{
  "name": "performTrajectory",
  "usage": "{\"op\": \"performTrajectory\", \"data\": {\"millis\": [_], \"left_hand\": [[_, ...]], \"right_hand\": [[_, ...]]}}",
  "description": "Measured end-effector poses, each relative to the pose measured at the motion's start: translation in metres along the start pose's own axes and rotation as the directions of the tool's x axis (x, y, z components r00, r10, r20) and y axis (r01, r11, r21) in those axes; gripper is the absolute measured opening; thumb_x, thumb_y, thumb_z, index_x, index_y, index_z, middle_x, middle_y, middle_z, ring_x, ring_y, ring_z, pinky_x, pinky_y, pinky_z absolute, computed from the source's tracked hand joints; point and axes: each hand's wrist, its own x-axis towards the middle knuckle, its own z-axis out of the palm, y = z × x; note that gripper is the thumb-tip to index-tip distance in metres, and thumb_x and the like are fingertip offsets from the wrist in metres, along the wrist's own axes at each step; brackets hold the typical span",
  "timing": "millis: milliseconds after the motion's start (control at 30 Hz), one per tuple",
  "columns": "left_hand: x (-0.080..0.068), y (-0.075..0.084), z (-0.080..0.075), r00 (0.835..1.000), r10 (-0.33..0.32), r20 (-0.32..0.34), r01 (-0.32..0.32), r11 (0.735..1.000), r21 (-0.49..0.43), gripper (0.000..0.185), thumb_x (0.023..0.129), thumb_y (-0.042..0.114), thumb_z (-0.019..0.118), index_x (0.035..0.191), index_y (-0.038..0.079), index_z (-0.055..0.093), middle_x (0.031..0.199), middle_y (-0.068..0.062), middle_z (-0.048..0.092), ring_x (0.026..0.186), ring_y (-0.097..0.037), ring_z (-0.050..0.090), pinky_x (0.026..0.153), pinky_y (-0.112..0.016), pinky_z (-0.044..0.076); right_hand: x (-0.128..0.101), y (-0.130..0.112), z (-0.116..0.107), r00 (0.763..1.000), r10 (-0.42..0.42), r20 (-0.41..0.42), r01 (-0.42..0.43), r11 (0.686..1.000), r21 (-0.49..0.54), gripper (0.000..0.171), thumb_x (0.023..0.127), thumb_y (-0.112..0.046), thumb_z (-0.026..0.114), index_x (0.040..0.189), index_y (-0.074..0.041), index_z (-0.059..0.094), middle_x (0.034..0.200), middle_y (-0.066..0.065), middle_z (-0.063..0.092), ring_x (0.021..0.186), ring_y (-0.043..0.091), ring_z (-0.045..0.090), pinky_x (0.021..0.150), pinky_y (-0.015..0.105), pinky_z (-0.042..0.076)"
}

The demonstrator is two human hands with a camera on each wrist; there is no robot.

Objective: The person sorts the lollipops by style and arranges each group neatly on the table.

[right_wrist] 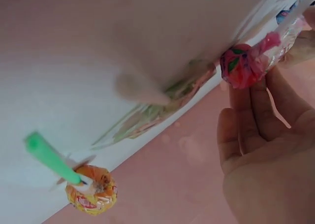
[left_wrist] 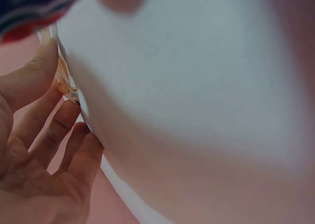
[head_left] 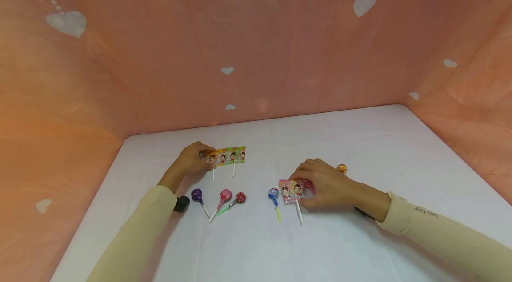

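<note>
Two flat lollipop packets gripped, one in each hand, at the white counter [head_left: 248, 246].

By the left hand's fingers, the orange-and-green packet [head_left: 229, 156] is pinched at its left end, left of the frame's centre; by the right hand's, the pink packet [head_left: 289, 191] is held at its right end, lower right of centre. Whether either rests on the counter cannot be told. A light, level pinch seems best, with the sticks left unbent. The blue lollipop [head_left: 274, 193], just left of the pink packet, should not be brushed, nor the purple [head_left: 196, 195], pink [head_left: 226, 195] and red [head_left: 240, 197] lollipops at lower centre-left; the gold lollipop [head_left: 342, 168] is partly hidden beyond the right hand [head_left: 325, 183].
</note>
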Motion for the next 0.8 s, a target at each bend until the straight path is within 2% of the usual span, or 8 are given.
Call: {"op": "performTrajectory", "data": {"millis": [233, 467, 667, 800], "left_hand": [[0.0004, -0.0009, -0.0030, 1.000, 0.019, -0.009, -0.019, 1.000, -0.004, 0.053, 0.084, 0.021, 0.079, 0.131, 0.002, 0.062, 0.125, -0.022, 0.059, 0.122, -0.041, 0.053, 0.109, -0.058, 0.039], [0.0012, -0.0004, -0.0044, 1.000, -0.007, 0.000, 0.007, 1.000, -0.010, 0.054, 0.085, 0.022, 0.079, 0.132, 0.003, 0.062, 0.127, -0.022, 0.058, 0.123, -0.041, 0.052, 0.110, -0.057, 0.039], [0.0018, 0.0005, -0.0011, 1.000, -0.027, 0.001, 0.027, 0.999, -0.035, 0.052, 0.086, 0.020, 0.077, 0.133, 0.005, 0.062, 0.131, -0.021, 0.057, 0.127, -0.042, 0.050, 0.112, -0.058, 0.036], [0.0004, 0.0015, 0.0032, 0.999, -0.032, 0.001, 0.032, 0.999, -0.021, 0.052, 0.084, 0.019, 0.080, 0.131, 0.005, 0.064, 0.127, -0.020, 0.059, 0.123, -0.040, 0.052, 0.110, -0.057, 0.039]], "right_hand": [[0.0031, 0.0015, -0.0029, 0.999, -0.026, -0.045, 0.025, 1.000, -0.005, 0.044, 0.071, -0.034, 0.077, 0.113, -0.022, 0.070, 0.109, -0.011, 0.065, 0.107, 0.010, 0.057, 0.096, 0.036, 0.044], [0.0035, 0.0065, -0.0035, 0.996, -0.019, -0.084, 0.020, 1.000, 0.006, 0.043, 0.072, -0.036, 0.080, 0.112, -0.024, 0.071, 0.108, -0.011, 0.066, 0.104, 0.008, 0.057, 0.093, 0.034, 0.045], [0.0016, 0.0089, -0.0033, 0.997, -0.014, -0.079, 0.012, 1.000, -0.015, 0.042, 0.072, -0.037, 0.080, 0.111, -0.024, 0.072, 0.108, -0.012, 0.066, 0.104, 0.009, 0.058, 0.094, 0.036, 0.045], [-0.0022, 0.0071, -0.0021, 0.997, -0.036, -0.070, 0.034, 0.999, -0.028, 0.042, 0.070, -0.036, 0.079, 0.110, -0.025, 0.073, 0.106, -0.013, 0.066, 0.104, 0.008, 0.058, 0.095, 0.036, 0.044]]}}
